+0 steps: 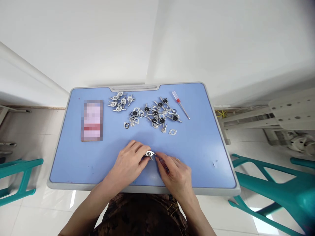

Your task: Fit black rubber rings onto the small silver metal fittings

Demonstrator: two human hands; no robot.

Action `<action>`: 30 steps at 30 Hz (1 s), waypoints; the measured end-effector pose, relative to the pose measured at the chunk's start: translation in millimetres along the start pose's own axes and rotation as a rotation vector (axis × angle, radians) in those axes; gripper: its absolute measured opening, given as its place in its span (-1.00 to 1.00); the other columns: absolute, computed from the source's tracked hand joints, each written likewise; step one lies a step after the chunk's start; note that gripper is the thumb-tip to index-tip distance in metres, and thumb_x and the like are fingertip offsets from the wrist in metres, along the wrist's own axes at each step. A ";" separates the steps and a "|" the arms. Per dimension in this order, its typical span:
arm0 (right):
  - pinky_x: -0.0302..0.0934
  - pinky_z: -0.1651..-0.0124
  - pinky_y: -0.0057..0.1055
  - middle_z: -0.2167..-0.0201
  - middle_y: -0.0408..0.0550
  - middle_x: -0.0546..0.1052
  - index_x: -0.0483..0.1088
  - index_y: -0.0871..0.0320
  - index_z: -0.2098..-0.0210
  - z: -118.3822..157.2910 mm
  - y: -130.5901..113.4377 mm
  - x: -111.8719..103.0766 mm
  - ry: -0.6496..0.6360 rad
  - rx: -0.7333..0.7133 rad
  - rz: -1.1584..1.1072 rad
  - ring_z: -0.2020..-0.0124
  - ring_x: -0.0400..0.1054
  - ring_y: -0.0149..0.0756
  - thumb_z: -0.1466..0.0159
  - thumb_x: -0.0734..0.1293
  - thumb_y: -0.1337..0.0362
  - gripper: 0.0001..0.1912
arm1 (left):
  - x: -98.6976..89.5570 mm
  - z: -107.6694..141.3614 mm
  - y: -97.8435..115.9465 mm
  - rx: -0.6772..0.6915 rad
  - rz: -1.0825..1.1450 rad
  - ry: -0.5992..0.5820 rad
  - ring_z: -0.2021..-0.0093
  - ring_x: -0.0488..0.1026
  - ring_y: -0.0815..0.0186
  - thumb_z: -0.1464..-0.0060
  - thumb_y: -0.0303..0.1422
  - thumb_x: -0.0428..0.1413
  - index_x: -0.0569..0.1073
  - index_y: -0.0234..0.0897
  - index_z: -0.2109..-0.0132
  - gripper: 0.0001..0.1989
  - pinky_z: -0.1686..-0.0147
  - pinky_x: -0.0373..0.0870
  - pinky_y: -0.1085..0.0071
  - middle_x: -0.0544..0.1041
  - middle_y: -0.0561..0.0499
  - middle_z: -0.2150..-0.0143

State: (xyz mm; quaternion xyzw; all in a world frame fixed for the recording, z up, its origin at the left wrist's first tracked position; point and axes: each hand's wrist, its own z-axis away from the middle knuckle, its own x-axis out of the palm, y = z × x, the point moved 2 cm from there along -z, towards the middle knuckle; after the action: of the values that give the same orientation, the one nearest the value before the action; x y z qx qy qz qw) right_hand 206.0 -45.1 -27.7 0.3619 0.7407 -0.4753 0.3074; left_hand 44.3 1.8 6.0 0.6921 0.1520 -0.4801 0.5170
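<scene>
Near the front middle of the blue table, my left hand [131, 162] pinches a small silver metal part [149, 153] with a flat flange and a short pin. Close by on the right, my right hand [176, 172] is closed around a small screwdriver [162, 164], its handle dark and reddish, mostly covered by my fingers. The screwdriver's tip meets the right end of the metal part. Beyond my hands lies a pile of metal parts with black round discs [155, 113]. A loose flat flange plate [172, 132] rests at the pile's near right edge.
A group of silver parts [123, 101] lies at the back left of the table [144, 189]. A phone [92, 120] with a blurred screen is at the left. A second screwdriver [180, 105] lies at the back right. Green stools [283, 186] stand on both sides.
</scene>
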 end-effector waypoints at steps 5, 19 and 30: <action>0.19 0.42 -0.47 0.51 -0.16 0.52 0.41 0.20 0.05 1.5 0.4 -1.6 0.014 -0.078 -0.086 0.55 0.34 -0.44 -0.27 0.27 0.46 -0.74 | -0.4 0.4 0.2 -0.005 0.001 -0.003 0.15 0.38 0.24 -0.16 -0.48 0.08 0.37 -0.20 0.10 -0.84 0.22 0.34 0.34 0.48 0.03 0.19; 0.21 0.41 -0.47 0.51 -0.14 0.55 0.43 0.22 0.13 -4.3 -1.5 0.7 0.015 -0.017 -0.039 0.55 0.37 -0.42 -0.30 0.27 0.37 -0.84 | -2.2 0.6 1.9 0.018 -0.034 0.021 0.10 0.37 0.25 -0.18 -0.41 0.09 0.40 -0.19 0.08 -0.85 0.17 0.38 0.32 0.48 0.02 0.13; 0.13 0.44 -0.47 0.52 -0.15 0.56 0.45 0.19 0.24 -2.8 -0.4 2.8 0.015 -0.011 0.016 0.58 0.34 -0.44 -0.30 0.27 0.37 -0.89 | -1.2 0.3 1.0 0.063 -0.040 0.049 0.17 0.38 0.27 -0.23 -0.42 0.03 0.45 -0.21 0.14 -0.88 0.20 0.38 0.32 0.48 0.01 0.18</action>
State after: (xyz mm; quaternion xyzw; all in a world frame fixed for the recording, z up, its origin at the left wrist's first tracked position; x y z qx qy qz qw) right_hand 203.8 -41.9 -28.7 0.3698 0.7427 -0.4658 0.3076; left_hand 44.3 1.4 7.5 0.7165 0.1632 -0.4778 0.4814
